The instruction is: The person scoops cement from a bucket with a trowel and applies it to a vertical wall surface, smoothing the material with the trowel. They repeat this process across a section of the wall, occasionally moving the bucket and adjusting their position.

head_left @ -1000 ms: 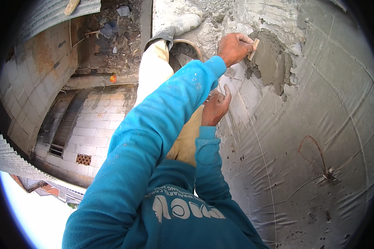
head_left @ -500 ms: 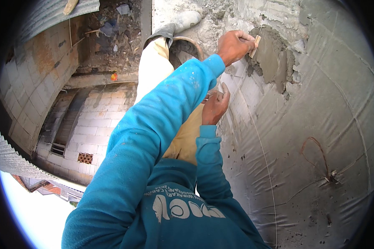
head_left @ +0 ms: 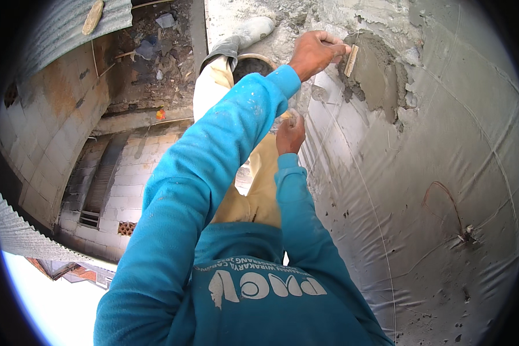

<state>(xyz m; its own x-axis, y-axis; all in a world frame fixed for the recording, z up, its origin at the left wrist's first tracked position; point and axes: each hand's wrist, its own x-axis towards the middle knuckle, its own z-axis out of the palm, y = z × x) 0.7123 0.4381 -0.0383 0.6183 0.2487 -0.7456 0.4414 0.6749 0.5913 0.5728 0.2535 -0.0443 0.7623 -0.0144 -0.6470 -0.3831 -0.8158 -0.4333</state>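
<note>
My left hand [head_left: 317,55] is stretched far out to the wall, its thumb and fingers pinched together. The fingertips are at the left edge of a short wooden strip [head_left: 351,61]; whether they grip it or something thin beside it, I cannot tell. The strip lies against a wet grey mortar patch [head_left: 380,81]. Below that hand, a small grey cylindrical thing [head_left: 319,93] shows in front of the wall. My right hand [head_left: 291,135] is lower, in front of my legs, with its fingers curled in; what they hold, if anything, is hidden.
A grey plastered wall [head_left: 421,173] takes up the right side, with a thin string down it and wires [head_left: 466,233] sticking out. By my boot [head_left: 254,32] stands a round bucket [head_left: 254,63]. Rubble [head_left: 161,63] and a block wall [head_left: 115,202] are at left.
My left hand has drawn slightly back left from the wooden strip, which stays on the mortar. My right hand has pulled in lower, its fingers now curled. The grey cylindrical thing has come into view.
</note>
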